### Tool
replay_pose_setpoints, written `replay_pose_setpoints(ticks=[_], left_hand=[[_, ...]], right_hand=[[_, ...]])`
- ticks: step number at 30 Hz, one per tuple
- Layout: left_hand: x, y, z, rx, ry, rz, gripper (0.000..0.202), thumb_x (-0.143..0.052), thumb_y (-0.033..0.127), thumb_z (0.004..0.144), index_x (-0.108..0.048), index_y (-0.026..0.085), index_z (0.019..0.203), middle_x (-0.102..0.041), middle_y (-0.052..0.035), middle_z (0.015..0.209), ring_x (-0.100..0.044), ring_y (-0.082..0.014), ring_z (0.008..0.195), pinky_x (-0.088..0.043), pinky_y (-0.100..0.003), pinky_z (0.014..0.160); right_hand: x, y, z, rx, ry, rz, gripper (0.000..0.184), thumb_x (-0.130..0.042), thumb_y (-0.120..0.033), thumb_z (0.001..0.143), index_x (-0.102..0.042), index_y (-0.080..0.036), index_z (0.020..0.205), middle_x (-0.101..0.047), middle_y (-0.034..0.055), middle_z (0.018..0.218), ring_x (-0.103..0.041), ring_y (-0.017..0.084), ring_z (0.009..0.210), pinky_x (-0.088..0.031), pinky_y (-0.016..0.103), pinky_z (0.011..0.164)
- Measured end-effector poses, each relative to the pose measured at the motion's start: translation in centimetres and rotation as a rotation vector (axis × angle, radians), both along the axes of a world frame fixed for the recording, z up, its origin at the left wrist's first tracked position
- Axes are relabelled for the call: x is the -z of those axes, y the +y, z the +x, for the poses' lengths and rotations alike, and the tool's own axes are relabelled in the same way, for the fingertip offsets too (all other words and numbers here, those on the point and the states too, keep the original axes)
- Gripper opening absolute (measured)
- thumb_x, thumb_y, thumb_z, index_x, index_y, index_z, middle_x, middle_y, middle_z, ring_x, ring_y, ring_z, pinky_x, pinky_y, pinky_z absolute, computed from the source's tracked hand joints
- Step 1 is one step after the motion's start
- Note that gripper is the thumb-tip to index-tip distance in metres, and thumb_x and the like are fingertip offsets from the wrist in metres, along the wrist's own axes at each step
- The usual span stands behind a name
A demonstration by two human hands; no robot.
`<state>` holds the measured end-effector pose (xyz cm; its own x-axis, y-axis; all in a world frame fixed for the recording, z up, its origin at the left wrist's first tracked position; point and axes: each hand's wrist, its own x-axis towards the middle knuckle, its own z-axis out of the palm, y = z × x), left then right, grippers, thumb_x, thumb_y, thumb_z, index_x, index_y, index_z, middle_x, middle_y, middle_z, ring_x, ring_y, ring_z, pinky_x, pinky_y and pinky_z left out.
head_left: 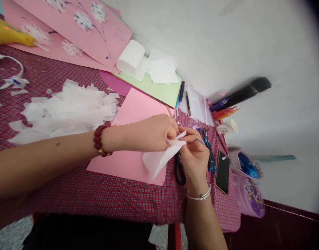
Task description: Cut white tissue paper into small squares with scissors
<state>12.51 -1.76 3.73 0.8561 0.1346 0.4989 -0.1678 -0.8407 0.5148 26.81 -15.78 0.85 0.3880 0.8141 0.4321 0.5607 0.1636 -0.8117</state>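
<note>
A thin white sheet of tissue paper (162,159) is pinched between my two hands, bunched at its top and hanging loose below. My left hand (162,130), reaching in from the left with a dark red bead bracelet, is closed with bent fingers on one side of the tissue. On the other side, the thumb and fingers of my right hand (196,151) pinch its edge; a silver bangle circles that wrist. Beneath lies a pink paper sheet (130,166). Black-handled scissors (180,170) rest just left of my right wrist, partly hidden.
A pile of cut tissue pieces (73,107) covers the left of the checked tablecloth (118,201). A yellow glue gun (11,33) lies on pink flower artwork (107,38). A tissue roll (130,55) stands behind. At right are a phone (222,172) and a purple tub (249,196).
</note>
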Motion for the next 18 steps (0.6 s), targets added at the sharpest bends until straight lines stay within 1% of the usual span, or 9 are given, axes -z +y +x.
replay_pose_setpoints(ticks=[2, 4, 6, 8, 10, 12, 18], left_hand=[[-0.4, -0.1, -0.1, 0.011, -0.015, 0.162, 0.025, -0.060, 0.021, 0.088, -0.067, 0.017, 0.064, -0.071, -0.0074, 0.103, -0.062, -0.0220, 0.100, -0.049, -0.039, 0.091], [-0.6, -0.1, -0.3, 0.005, -0.085, 0.346, 0.019, -0.057, 0.019, 0.090, -0.069, 0.019, 0.076, -0.067, -0.0073, 0.121, -0.055, -0.0244, 0.117, -0.042, -0.045, 0.105], [-0.6, -0.1, -0.5, 0.003, -0.170, 0.491, 0.015, -0.055, 0.018, 0.092, -0.069, 0.021, 0.089, -0.062, -0.0045, 0.131, -0.050, -0.0221, 0.125, -0.035, -0.045, 0.114], [-0.4, 0.1, -0.6, 0.011, -0.224, 0.577, 0.016, -0.053, 0.016, 0.093, -0.068, 0.021, 0.096, -0.061, -0.0023, 0.132, -0.049, -0.0196, 0.128, -0.031, -0.043, 0.118], [-0.3, 0.3, -0.7, 0.020, -0.250, 0.609, 0.015, -0.054, 0.014, 0.092, -0.067, 0.021, 0.099, -0.062, -0.0026, 0.131, -0.049, -0.0194, 0.128, -0.031, -0.043, 0.119], [-0.2, 0.5, -0.6, 0.022, -0.255, 0.611, 0.014, -0.055, 0.014, 0.092, -0.066, 0.020, 0.097, -0.063, -0.0037, 0.130, -0.049, -0.0194, 0.128, -0.031, -0.043, 0.119], [-0.3, 0.9, -0.3, 0.008, -0.250, 0.577, 0.013, -0.058, 0.014, 0.090, -0.066, 0.017, 0.080, -0.067, -0.0087, 0.118, -0.053, -0.0208, 0.121, -0.036, -0.042, 0.115]], right_hand=[[0.0, 0.0, 0.1, 0.019, -0.052, 0.030, 0.009, -0.068, -0.017, 0.084, -0.065, -0.025, 0.079, -0.067, 0.0036, 0.104, -0.062, 0.025, 0.107, -0.047, 0.050, 0.097], [-0.1, -0.2, 0.2, 0.056, -0.138, 0.088, 0.010, -0.067, -0.017, 0.084, -0.066, -0.026, 0.081, -0.067, 0.0031, 0.102, -0.063, 0.025, 0.105, -0.048, 0.049, 0.095], [-0.1, -0.4, 0.4, 0.093, -0.247, 0.158, 0.013, -0.066, -0.015, 0.084, -0.067, -0.027, 0.084, -0.067, 0.0029, 0.103, -0.063, 0.024, 0.101, -0.049, 0.049, 0.092], [-0.3, -0.6, 0.7, 0.106, -0.348, 0.200, 0.017, -0.065, -0.011, 0.083, -0.067, -0.028, 0.087, -0.068, 0.0028, 0.105, -0.063, 0.024, 0.100, -0.050, 0.049, 0.091], [-0.4, -0.8, 1.1, 0.100, -0.423, 0.209, 0.021, -0.064, -0.008, 0.082, -0.066, -0.028, 0.088, -0.068, 0.0026, 0.108, -0.064, 0.024, 0.100, -0.050, 0.050, 0.091], [-0.6, -0.8, 1.3, 0.090, -0.468, 0.200, 0.024, -0.063, -0.007, 0.082, -0.066, -0.029, 0.090, -0.069, 0.0025, 0.108, -0.064, 0.025, 0.099, -0.051, 0.051, 0.090], [-0.8, -0.7, 1.6, 0.094, -0.518, 0.168, 0.027, -0.061, -0.003, 0.082, -0.064, -0.029, 0.090, -0.069, 0.0030, 0.108, -0.064, 0.025, 0.100, -0.051, 0.050, 0.089]])
